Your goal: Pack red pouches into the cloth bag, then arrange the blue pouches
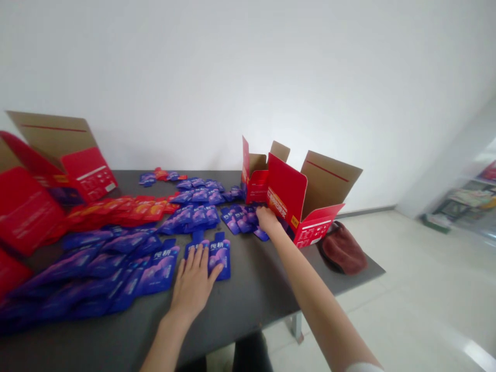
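Observation:
My left hand [192, 284] lies flat with its fingers spread on a blue-purple pouch near the front of the dark table. Beside it, partly under my thumb, is another blue pouch [220, 258]. My right hand [267, 219] reaches to a small group of blue pouches [238, 219] by the left side of an open red box [287, 188]. Its fingers look curled, and what they hold, if anything, is hidden. A large heap of blue pouches [101, 266] spreads to the left of my left hand.
Red pouches [135, 209] lie behind the blue heap. More open red boxes stand at the far left [87, 170] and behind the right-hand box [256, 186]. A brown cloth [344, 249] lies near the right edge of the grey table [248, 294], against a white wall.

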### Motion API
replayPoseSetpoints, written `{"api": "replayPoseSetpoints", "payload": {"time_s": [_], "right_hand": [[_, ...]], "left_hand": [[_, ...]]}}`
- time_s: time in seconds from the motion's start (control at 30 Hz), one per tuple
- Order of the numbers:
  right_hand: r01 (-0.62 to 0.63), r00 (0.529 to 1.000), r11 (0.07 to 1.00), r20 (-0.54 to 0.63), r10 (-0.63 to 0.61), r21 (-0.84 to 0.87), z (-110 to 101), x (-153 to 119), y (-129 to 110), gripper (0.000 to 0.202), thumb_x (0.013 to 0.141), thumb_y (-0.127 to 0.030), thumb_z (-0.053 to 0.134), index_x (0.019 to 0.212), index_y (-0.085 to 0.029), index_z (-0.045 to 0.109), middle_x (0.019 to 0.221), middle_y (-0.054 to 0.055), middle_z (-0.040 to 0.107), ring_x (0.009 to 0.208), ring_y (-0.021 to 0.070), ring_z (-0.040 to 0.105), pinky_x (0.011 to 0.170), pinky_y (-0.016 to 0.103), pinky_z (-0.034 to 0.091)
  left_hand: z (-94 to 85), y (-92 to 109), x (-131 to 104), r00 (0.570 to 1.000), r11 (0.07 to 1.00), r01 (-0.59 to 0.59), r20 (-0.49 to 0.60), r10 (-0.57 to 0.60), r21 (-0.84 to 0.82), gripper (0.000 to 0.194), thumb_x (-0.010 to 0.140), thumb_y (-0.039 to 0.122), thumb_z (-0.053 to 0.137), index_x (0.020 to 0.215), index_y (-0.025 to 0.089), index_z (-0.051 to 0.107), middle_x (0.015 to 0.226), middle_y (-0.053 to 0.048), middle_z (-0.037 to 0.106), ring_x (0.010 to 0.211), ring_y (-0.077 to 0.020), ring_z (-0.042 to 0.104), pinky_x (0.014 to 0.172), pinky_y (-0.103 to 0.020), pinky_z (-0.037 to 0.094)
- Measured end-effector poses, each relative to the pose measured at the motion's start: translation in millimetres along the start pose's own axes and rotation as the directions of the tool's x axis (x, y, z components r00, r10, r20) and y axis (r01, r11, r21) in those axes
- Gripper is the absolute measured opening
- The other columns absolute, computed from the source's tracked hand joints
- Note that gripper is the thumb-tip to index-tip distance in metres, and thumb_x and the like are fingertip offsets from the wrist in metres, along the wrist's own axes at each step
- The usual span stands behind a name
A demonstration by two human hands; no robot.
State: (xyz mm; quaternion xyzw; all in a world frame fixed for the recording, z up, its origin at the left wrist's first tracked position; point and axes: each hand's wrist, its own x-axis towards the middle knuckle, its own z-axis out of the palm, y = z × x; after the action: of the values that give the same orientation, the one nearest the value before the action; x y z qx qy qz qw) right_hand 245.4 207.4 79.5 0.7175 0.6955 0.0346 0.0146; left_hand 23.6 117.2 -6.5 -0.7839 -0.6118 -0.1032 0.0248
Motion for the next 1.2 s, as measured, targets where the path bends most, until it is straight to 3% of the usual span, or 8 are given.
{"api": "replayPoseSetpoints", "payload": {"time_s": [0.17, 0.37, 0.6, 0.7, 0.8, 0.93, 1.1, 1.2], "right_hand": [[-0.030, 0.996, 0.996, -0.091, 0.022, -0.087, -23, -20, 1, 0.026, 0.085, -0.010, 0.050, 0.111, -0.009, 0.052, 0.100, 0.014, 0.062, 0.092, 0.0226, 0.062, 0.077, 0.034, 0.049], [0.044, 0.985, 0.987, -0.157, -0.068, -0.154, -46, -86, -24, 0.032, 0.084, 0.002, 0.034, 0.108, -0.004, 0.053, 0.088, 0.020, 0.065, 0.084, 0.0263, 0.065, 0.067, 0.031, 0.050], [0.270, 0.960, 0.957, -0.044, -0.276, -0.108, 5, -129, -66, 0.030, 0.074, 0.005, 0.048, 0.100, -0.003, 0.060, 0.083, 0.018, 0.067, 0.075, 0.0232, 0.066, 0.058, 0.027, 0.050], [0.334, 0.940, 0.941, -0.054, -0.337, -0.057, 14, -130, -63, 0.014, 0.082, -0.011, 0.053, 0.092, -0.010, 0.062, 0.081, 0.013, 0.068, 0.074, 0.0218, 0.066, 0.061, 0.027, 0.050], [0.343, 0.928, 0.932, -0.197, -0.316, 0.120, 12, -124, -49, 0.027, 0.090, -0.037, 0.044, 0.094, -0.016, 0.062, 0.087, 0.010, 0.068, 0.082, 0.0203, 0.065, 0.071, 0.029, 0.050], [0.277, 0.918, 0.904, -0.368, -0.148, 0.327, 21, -104, -30, 0.040, 0.091, -0.042, 0.041, 0.118, -0.017, 0.055, 0.129, 0.015, 0.050, 0.117, 0.0227, 0.050, 0.093, 0.032, 0.041], [0.250, 0.964, 0.944, -0.151, -0.221, 0.217, 52, -97, -38, 0.049, 0.092, -0.037, 0.037, 0.132, -0.009, 0.040, 0.138, 0.023, 0.036, 0.124, 0.0278, 0.041, 0.099, 0.039, 0.035], [0.208, 0.971, 0.972, -0.145, -0.192, 0.106, 57, -106, -54, 0.051, 0.093, -0.035, 0.036, 0.133, -0.004, 0.037, 0.135, 0.027, 0.039, 0.124, 0.0287, 0.042, 0.099, 0.040, 0.034]], "left_hand": [[-4.9, 2, -2, 1.000, 1.000, 0.009, 0.014, -0.009, -0.028, 0.066, 0.089, 0.051, 0.029, 0.137, 0.007, 0.030, 0.144, -0.014, 0.027, 0.134, -0.0292, 0.020, 0.107, -0.047, 0.023], [-4.5, 2, -2, 1.000, 1.000, 0.008, 0.006, -0.008, -0.022, 0.065, 0.089, 0.051, 0.028, 0.136, 0.006, 0.031, 0.144, -0.015, 0.027, 0.134, -0.0299, 0.021, 0.106, -0.047, 0.023], [-6.7, 4, -5, 0.999, 1.000, 0.023, 0.028, -0.023, -0.007, 0.064, 0.090, 0.049, 0.028, 0.137, 0.006, 0.028, 0.145, -0.012, 0.025, 0.134, -0.0295, 0.020, 0.107, -0.046, 0.023], [-6.7, 4, -6, 1.000, 1.000, 0.015, 0.025, -0.015, -0.002, 0.063, 0.090, 0.049, 0.026, 0.137, 0.007, 0.029, 0.145, -0.012, 0.023, 0.134, -0.0290, 0.020, 0.106, -0.045, 0.024], [-4.9, 3, -5, 1.000, 1.000, 0.012, 0.020, -0.012, 0.001, 0.064, 0.090, 0.050, 0.025, 0.137, 0.008, 0.029, 0.145, -0.011, 0.023, 0.134, -0.0288, 0.020, 0.106, -0.046, 0.025], [-2.6, 3, -4, 0.999, 1.000, 0.026, 0.026, -0.026, 0.004, 0.064, 0.090, 0.051, 0.024, 0.138, 0.008, 0.028, 0.145, -0.010, 0.024, 0.134, -0.0284, 0.019, 0.106, -0.046, 0.024], [-3.8, 4, -4, 0.999, 0.999, 0.035, 0.035, -0.035, 0.009, 0.065, 0.090, 0.052, 0.024, 0.139, 0.009, 0.027, 0.146, -0.009, 0.023, 0.135, -0.0275, 0.018, 0.107, -0.044, 0.023], [-3.9, 4, -4, 0.999, 0.999, 0.034, 0.036, -0.035, 0.013, 0.066, 0.089, 0.052, 0.025, 0.139, 0.009, 0.026, 0.146, -0.009, 0.023, 0.135, -0.0275, 0.018, 0.107, -0.044, 0.023]]}}
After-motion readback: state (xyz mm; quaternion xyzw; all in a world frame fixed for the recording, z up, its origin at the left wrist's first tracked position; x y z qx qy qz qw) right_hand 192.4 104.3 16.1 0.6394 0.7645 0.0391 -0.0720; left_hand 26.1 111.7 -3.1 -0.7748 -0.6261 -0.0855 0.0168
